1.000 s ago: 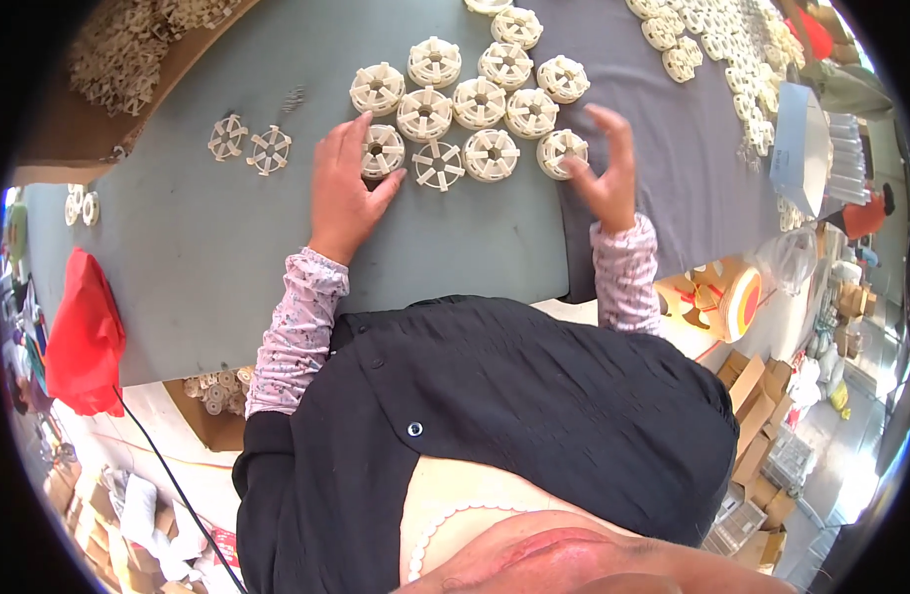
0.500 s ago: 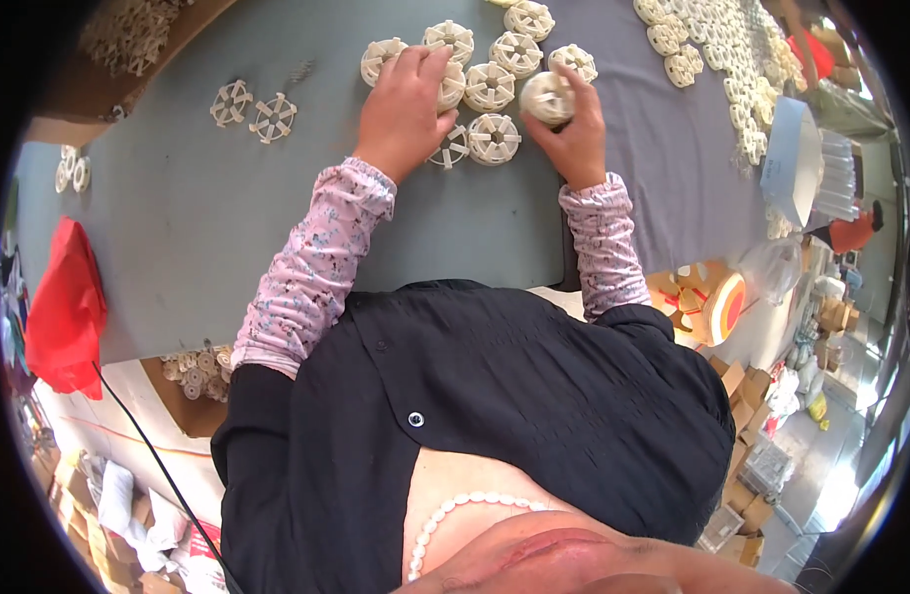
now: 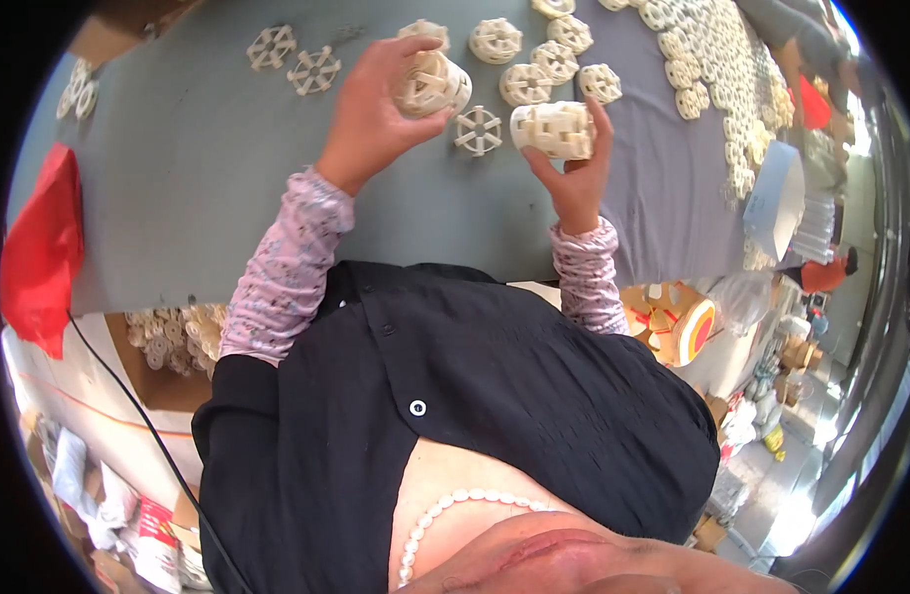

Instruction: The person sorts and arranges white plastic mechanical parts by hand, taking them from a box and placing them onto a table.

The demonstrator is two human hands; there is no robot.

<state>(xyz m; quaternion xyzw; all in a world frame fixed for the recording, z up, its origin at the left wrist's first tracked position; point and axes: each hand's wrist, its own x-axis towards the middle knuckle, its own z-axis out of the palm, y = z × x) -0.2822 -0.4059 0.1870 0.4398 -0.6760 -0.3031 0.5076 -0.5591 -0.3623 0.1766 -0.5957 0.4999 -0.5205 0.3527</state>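
Left hand: the left hand [image 3: 371,124] had its fingers and thumb curled tight on the left stack [image 3: 435,87] of cream wheels, which was tipped over.
Right hand: the right hand [image 3: 577,183] had its fingers and thumb pinched on the right stack [image 3: 552,131], which was turned on its side. I could not tell if either stack touched the table [image 3: 425,223].
Flat ring: the flat ring [image 3: 477,131] lay on the table between the stacks — near both, touching neither.
Loose wheels: the loose wheels [image 3: 526,84] sat past the hands, some just beside each other.
Thin rings: two thin rings [image 3: 313,70] lay left of the left hand.
Near edge: a wide strip of plain table lay between the hands and the near edge.
Right side: the grey cloth [image 3: 663,188] stretched from near the right hand to the big pile [image 3: 712,89] of wheels.
Left side: a red cloth [image 3: 47,252] hung by the corner.
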